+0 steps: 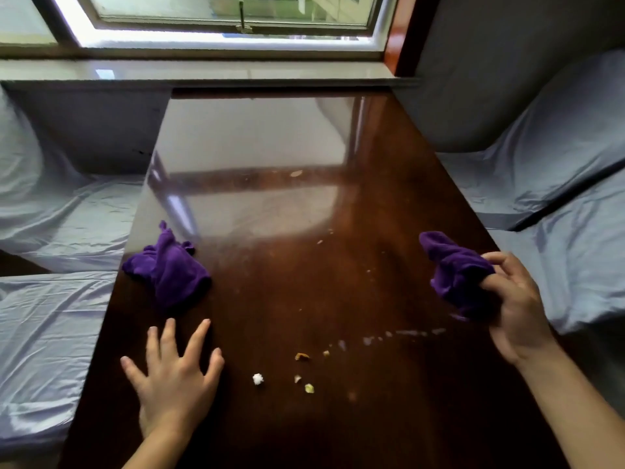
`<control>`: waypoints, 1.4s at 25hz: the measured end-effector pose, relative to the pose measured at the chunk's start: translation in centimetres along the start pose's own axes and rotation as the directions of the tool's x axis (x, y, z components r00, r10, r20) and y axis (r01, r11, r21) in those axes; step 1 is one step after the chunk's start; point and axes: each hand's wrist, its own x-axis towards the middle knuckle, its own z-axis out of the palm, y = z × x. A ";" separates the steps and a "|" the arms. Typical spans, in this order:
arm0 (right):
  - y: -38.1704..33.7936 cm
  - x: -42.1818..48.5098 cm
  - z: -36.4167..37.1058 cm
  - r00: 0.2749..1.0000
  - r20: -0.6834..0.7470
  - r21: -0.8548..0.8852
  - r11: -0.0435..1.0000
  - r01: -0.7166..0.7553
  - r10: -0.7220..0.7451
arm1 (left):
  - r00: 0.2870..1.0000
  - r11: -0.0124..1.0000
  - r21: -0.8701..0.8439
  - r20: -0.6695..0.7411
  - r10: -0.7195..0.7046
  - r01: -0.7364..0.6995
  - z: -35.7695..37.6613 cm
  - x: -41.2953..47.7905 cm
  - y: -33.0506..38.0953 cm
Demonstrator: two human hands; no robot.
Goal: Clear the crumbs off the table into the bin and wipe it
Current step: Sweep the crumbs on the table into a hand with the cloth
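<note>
A dark glossy wooden table runs from me toward the window. Several crumbs and a small white scrap lie near its front middle, with a pale smear trailing right. My right hand grips a bunched purple cloth near the table's right edge. A second purple cloth lies crumpled by the left edge. My left hand rests flat on the table with fingers spread, just in front of that cloth and apart from it. No bin is in view.
Seats covered in light blue sheets flank the table: one on the left, one on the right. A windowsill and window close off the far end.
</note>
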 end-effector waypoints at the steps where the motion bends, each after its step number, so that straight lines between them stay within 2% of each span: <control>1: 0.3 0.4 -1.9 0.998 -0.060 -0.084 0.996 -0.009 0.004 | 1.000 1.000 0.002 0.005 -0.002 0.002 0.2 0.0 0.0; 3: 1.9 1.3 -4.4 0.991 -0.131 -0.400 0.916 -0.026 -0.029 | 1.000 1.000 0.012 0.016 -0.006 0.006 0.7 -0.1 -0.2; 5: 4.5 1.7 -5.7 0.994 -0.091 -0.758 0.651 -0.033 -0.055 | 1.000 1.000 0.019 0.012 -0.005 0.005 0.9 0.0 -0.5; 6: 5.6 1.6 -5.8 0.999 -0.041 -0.858 0.513 -0.024 -0.020 | 1.000 1.000 0.023 0.007 -0.007 0.007 0.9 0.1 -0.6; 7: 6.6 1.4 -5.8 0.999 -0.005 -0.905 0.424 -0.023 0.042 | 1.000 1.000 0.028 0.003 -0.008 0.008 0.9 0.1 -0.8; 9: 8.1 1.4 -5.7 0.993 -0.020 -0.937 0.344 -0.060 0.117 | 1.000 0.999 0.031 -0.003 -0.009 0.009 1.1 0.2 -0.7; 10: 8.7 1.5 -5.3 0.994 -0.052 -0.953 0.294 -0.078 0.096 | 1.000 0.999 0.030 -0.007 -0.011 0.011 1.1 0.3 -0.7; 12: 9.6 1.2 -3.7 0.994 -0.100 -0.970 0.225 -0.088 -0.043 | 1.000 0.999 0.036 -0.007 -0.010 0.011 0.9 0.2 -0.5; 15: 10.9 -1.0 -0.4 0.954 -0.103 -0.946 0.323 -0.008 -0.280 | 1.000 0.999 0.025 -0.006 -0.019 0.019 0.7 0.1 -0.3; 17: 11.4 -3.4 2.3 0.933 0.011 -0.922 0.357 0.148 -0.360 | 1.000 0.999 0.028 0.003 -0.019 0.019 0.7 0.1 -0.2; 19: 11.1 -5.0 5.4 0.933 0.203 -0.822 0.466 0.328 -0.298 | 1.000 0.999 0.030 0.009 -0.021 0.021 0.8 0.1 -0.4; 21: 9.8 -5.3 6.9 0.922 0.314 -0.673 0.632 0.384 -0.226 | 1.000 0.999 0.031 0.003 -0.023 0.023 0.7 0.2 -0.5; 23: 8.5 -4.2 6.0 0.953 0.198 -0.578 0.757 0.304 -0.231 | 1.000 0.999 0.029 -0.005 -0.020 0.020 0.8 0.2 -0.4; 26: 6.9 -1.3 0.7 0.984 -0.072 -0.515 0.851 0.104 -0.164 | 1.000 0.999 0.036 -0.017 -0.010 0.011 0.8 0.1 -0.4; 28: 6.6 -0.1 -3.2 0.983 -0.149 -0.574 0.819 0.001 -0.106 | 1.000 0.999 0.050 -0.020 -0.004 0.005 0.9 0.0 -0.5; 31: 8.3 -0.5 -4.7 0.977 -0.210 -0.700 0.704 -0.120 -0.043 | 1.000 0.999 0.049 -0.026 -0.010 0.011 0.9 0.1 -0.6; 32: 9.4 -1.4 -4.1 0.976 -0.210 -0.753 0.648 -0.120 -0.063 | 1.000 0.999 0.045 -0.024 -0.011 0.012 0.9 0.1 -0.4; 35: 11.4 -4.2 0.5 0.971 -0.101 -0.854 0.520 0.026 -0.215 | 1.000 0.998 0.058 -0.022 -0.011 0.012 0.9 0.0 -0.3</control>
